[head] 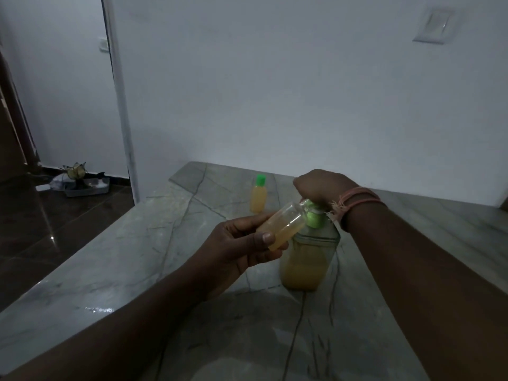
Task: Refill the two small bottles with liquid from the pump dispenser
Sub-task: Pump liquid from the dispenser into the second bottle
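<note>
Refilling in progress, seen from above the desk (110, 259). The left hand (236, 251) pinches the uncapped small bottle (280, 226) between thumb and fingers near its base, tilting it so the open mouth meets the spout of the pump dispenser (308, 259). The right hand (319, 185) rests on the green pump head (313, 217), fingers curled down over it, apparently pressing. The dispenser stands on the desk just beside the left hand, roughly half full of yellow liquid. The second small bottle (258, 198), green cap on and full of the same liquid, stands upright further back, apart from the dispenser.

Handling, as a judgement: the small bottle looks like thin, light plastic that would yield if squeezed, so a light pinch low on the body suits it; any liquid on its wall would make it slippery. The dispenser seems heavier and stable, best steadied by the downward press on its head.

No brand, label or legible writing shows on either bottle or the dispenser; the dim light hides finer print. Pink bands (357, 199) circle the right wrist.
</note>
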The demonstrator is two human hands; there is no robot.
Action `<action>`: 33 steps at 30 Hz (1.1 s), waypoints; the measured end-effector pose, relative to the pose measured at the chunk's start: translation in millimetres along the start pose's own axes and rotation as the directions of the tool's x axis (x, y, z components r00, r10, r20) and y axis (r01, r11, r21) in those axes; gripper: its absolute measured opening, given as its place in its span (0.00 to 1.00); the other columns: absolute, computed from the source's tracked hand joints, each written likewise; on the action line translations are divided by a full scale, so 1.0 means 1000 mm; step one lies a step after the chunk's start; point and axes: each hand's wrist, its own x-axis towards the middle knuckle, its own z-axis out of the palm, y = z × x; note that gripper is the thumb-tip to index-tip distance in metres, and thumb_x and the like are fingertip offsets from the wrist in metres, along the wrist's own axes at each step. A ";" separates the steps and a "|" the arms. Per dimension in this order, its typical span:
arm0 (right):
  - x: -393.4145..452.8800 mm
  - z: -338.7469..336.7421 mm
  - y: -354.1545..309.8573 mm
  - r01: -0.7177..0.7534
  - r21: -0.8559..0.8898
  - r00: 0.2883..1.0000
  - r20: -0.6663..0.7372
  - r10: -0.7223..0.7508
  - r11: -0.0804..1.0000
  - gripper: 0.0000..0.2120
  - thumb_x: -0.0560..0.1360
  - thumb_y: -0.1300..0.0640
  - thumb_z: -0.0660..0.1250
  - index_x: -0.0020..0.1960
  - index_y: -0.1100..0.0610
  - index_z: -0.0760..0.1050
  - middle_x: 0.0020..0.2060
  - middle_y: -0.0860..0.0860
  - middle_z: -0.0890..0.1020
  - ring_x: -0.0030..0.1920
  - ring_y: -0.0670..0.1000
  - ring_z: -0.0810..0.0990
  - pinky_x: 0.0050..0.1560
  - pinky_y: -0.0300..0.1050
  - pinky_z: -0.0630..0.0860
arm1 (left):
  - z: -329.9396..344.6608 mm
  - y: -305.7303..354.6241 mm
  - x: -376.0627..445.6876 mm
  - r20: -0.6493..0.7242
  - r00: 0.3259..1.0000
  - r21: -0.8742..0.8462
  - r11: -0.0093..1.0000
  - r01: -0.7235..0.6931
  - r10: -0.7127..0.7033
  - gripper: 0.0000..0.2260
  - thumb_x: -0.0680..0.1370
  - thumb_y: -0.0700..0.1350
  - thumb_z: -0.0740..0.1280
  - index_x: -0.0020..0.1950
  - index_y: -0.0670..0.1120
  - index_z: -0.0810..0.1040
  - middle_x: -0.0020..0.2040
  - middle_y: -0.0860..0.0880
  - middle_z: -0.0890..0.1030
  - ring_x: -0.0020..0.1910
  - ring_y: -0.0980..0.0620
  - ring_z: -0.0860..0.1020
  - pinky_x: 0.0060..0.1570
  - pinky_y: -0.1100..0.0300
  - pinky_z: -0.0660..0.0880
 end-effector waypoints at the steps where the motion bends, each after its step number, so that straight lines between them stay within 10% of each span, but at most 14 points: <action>1: 0.000 -0.001 -0.001 0.001 -0.016 1.000 -0.003 -0.001 1.000 0.13 0.79 0.58 0.53 0.46 0.60 0.75 0.41 0.54 0.75 0.37 0.52 0.71 0.34 0.41 0.63 | 0.001 0.000 0.000 -0.002 1.000 -0.009 1.000 -0.001 0.001 0.20 0.73 0.44 0.76 0.65 0.49 0.82 0.61 0.42 0.83 0.57 0.41 0.83 0.52 0.57 0.80; 15: -0.001 -0.001 -0.001 0.012 -0.003 0.999 -0.045 -0.012 1.000 0.13 0.79 0.58 0.53 0.45 0.62 0.74 0.44 0.57 0.75 0.39 0.53 0.72 0.34 0.42 0.64 | 0.001 0.000 0.000 0.002 1.000 -0.032 0.999 0.011 -0.011 0.22 0.71 0.47 0.78 0.65 0.48 0.82 0.61 0.40 0.82 0.58 0.40 0.82 0.53 0.57 0.80; 22: -0.002 0.003 0.003 0.010 -0.008 1.000 -0.009 -0.010 1.000 0.14 0.79 0.64 0.51 0.46 0.62 0.76 0.60 0.60 0.77 0.56 0.58 0.75 0.53 0.44 0.69 | -0.002 -0.002 0.003 0.012 1.000 -0.016 1.000 0.026 -0.026 0.23 0.71 0.48 0.79 0.65 0.49 0.82 0.60 0.40 0.83 0.57 0.41 0.82 0.52 0.57 0.80; 33: -0.004 -0.003 0.002 0.025 -0.002 0.999 -0.027 -0.025 1.000 0.13 0.79 0.61 0.53 0.43 0.62 0.74 0.50 0.59 0.78 0.41 0.54 0.74 0.35 0.42 0.65 | 0.000 0.001 0.001 0.010 1.000 -0.031 0.999 0.018 -0.018 0.23 0.71 0.48 0.79 0.65 0.48 0.82 0.60 0.40 0.83 0.58 0.41 0.83 0.53 0.57 0.80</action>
